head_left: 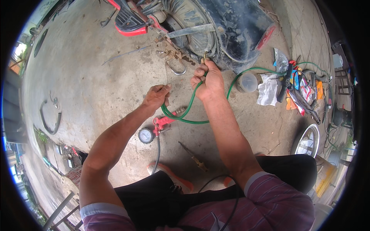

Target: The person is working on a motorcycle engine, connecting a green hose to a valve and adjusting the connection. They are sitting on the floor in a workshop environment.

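Observation:
My right hand point(210, 81) is closed around a green air hose point(191, 101), its thumb and finger at a small brass-coloured fitting point(204, 59) against the lower edge of a dirty black wheel point(200, 32). My left hand point(157, 95) is held to the left, thumb and fingertips pinched together; whatever is between them is too small or hidden to name. A loop of the hose passes just beside its lower fingers. Below that loop lies a red tyre inflator point(163, 120) with a round dial gauge point(146, 135) and a dark hose.
A screwdriver-like tool point(194, 158) lies between my feet. Beyond my hands are a metal shackle point(176, 66) and a red-black vehicle part point(131, 21). To the right stand a clear round tub point(247, 82), crumpled wrappers point(302, 88) and a metal basin point(308, 140). A curved tube point(50, 119) lies left.

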Motion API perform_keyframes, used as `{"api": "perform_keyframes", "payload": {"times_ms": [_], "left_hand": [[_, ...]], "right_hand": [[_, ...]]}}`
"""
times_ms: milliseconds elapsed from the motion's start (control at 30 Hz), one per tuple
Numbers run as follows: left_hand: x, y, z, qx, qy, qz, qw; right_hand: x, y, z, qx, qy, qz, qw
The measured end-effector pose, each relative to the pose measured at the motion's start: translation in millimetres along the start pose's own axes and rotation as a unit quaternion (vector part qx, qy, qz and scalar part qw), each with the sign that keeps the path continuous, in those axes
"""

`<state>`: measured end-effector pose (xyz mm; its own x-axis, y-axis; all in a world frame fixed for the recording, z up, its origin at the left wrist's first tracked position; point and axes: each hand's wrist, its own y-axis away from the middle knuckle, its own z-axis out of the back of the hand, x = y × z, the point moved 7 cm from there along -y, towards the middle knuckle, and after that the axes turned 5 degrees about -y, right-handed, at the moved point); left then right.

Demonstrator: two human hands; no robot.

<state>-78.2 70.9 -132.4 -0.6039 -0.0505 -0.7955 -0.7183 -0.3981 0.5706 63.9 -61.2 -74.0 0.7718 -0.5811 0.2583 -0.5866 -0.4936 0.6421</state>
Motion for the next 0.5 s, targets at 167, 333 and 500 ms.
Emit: {"api": "perform_keyframes", "payload": {"times_ms": [167,333,500], "left_hand": [[-6.4,2.4,-2.1,-0.012,-0.039,-0.015,0.999],[-9.7,2.6,-2.3,-0.01,-0.036,-0.025,0.999],[-8.0,1.9,-2.6,-0.004,-0.032,-0.026,0.999]], "right_hand": [[0.2,1.7,-0.9,-0.004,-0.001,0.0,1.0],[0.0,0.6,-0.3,-0.002,-0.001,0.0,1.0],[-0.3,0.9,-0.9,0.0,-0.004,-0.002,1.0]]}}
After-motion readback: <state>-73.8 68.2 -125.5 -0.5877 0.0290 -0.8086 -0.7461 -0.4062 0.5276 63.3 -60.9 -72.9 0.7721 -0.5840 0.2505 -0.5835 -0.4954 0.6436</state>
